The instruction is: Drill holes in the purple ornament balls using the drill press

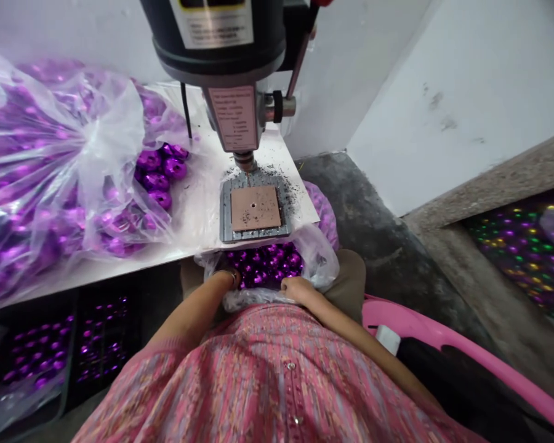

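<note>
An open plastic bag (321, 258) of shiny purple balls (270, 263) rests in the lap, below the table's front edge. My left hand (231, 278) is at the bag's left side, its fingers hidden among the balls and plastic. At the right side of the balls, my right hand (296, 288) is closed at the bag's near rim; what it grips, if anything, is too small to make out. Above the bag stands a drill press (233, 117), its bit over a brown square plate (256, 215) with a small hole, strewn with dark shavings.
A large clear bag of purple balls (50, 166) covers the left of the white table (198, 203). Dark crates of purple balls (41, 351) sit below it. A pink chair (425, 326) surrounds the right side. Multicoloured balls (521, 246) lie at the far right.
</note>
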The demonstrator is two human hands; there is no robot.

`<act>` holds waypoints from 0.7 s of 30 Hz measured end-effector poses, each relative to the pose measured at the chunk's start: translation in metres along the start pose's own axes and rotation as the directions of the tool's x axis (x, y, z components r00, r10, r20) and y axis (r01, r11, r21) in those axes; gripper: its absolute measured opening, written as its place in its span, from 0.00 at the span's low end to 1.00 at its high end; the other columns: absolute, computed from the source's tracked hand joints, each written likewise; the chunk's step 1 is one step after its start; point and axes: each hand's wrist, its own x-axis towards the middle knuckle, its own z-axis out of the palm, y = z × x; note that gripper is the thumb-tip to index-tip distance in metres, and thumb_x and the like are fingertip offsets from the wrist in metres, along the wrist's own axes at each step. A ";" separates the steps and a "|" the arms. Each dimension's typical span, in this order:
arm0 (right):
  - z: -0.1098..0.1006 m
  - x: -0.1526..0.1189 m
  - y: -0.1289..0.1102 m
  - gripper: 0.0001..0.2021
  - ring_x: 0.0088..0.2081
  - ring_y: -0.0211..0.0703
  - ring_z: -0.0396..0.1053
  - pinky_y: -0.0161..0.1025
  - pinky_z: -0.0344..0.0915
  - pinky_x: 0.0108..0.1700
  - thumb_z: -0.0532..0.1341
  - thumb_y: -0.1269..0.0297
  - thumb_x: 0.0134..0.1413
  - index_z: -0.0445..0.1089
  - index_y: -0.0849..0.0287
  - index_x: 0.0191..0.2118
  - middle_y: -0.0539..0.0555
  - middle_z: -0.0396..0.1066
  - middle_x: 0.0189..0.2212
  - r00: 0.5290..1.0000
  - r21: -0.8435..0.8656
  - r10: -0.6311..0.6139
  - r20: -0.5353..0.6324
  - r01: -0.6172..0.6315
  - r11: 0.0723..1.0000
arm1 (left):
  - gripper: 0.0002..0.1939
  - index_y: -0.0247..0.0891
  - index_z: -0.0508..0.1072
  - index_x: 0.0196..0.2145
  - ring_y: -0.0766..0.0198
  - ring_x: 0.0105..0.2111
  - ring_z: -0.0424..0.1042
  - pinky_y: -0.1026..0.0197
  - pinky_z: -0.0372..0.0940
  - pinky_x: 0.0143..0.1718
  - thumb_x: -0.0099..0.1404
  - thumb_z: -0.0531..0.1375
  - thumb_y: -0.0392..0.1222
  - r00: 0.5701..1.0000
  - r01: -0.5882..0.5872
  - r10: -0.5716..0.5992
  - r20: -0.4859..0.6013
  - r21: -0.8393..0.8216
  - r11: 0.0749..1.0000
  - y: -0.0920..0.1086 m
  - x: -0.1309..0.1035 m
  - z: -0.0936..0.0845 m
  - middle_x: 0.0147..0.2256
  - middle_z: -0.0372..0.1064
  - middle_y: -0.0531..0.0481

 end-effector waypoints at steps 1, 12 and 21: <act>-0.001 0.001 0.001 0.25 0.57 0.38 0.68 0.44 0.72 0.62 0.58 0.47 0.64 0.68 0.62 0.57 0.59 0.69 0.54 1.000 0.027 0.009 0.009 -0.010 1.000 | 0.12 0.38 0.80 0.36 0.41 0.47 0.76 0.44 0.70 0.51 0.55 0.72 0.44 0.999 0.041 -0.042 0.008 0.032 0.999 -0.004 -0.002 0.001 0.33 0.77 0.40; -0.018 -0.017 0.026 0.27 0.57 0.39 0.68 0.46 0.73 0.62 0.58 0.47 0.64 0.67 0.63 0.58 0.59 0.68 0.55 0.958 0.305 0.069 -0.278 0.020 0.952 | 0.13 0.38 0.77 0.43 0.58 0.46 0.76 0.56 0.70 0.51 0.74 0.52 0.37 0.911 0.077 -0.049 -0.409 0.051 0.996 0.001 -0.064 -0.030 0.44 0.78 0.43; 0.002 -0.020 0.015 0.25 0.56 0.38 0.68 0.45 0.73 0.61 0.58 0.47 0.64 0.68 0.63 0.56 0.59 0.69 0.53 0.962 0.374 0.029 -0.272 0.078 0.924 | 0.10 0.42 0.74 0.33 0.57 0.36 0.74 0.55 0.72 0.44 0.70 0.53 0.36 0.692 -0.161 0.208 -0.691 0.133 0.978 -0.021 -0.111 -0.022 0.31 0.73 0.46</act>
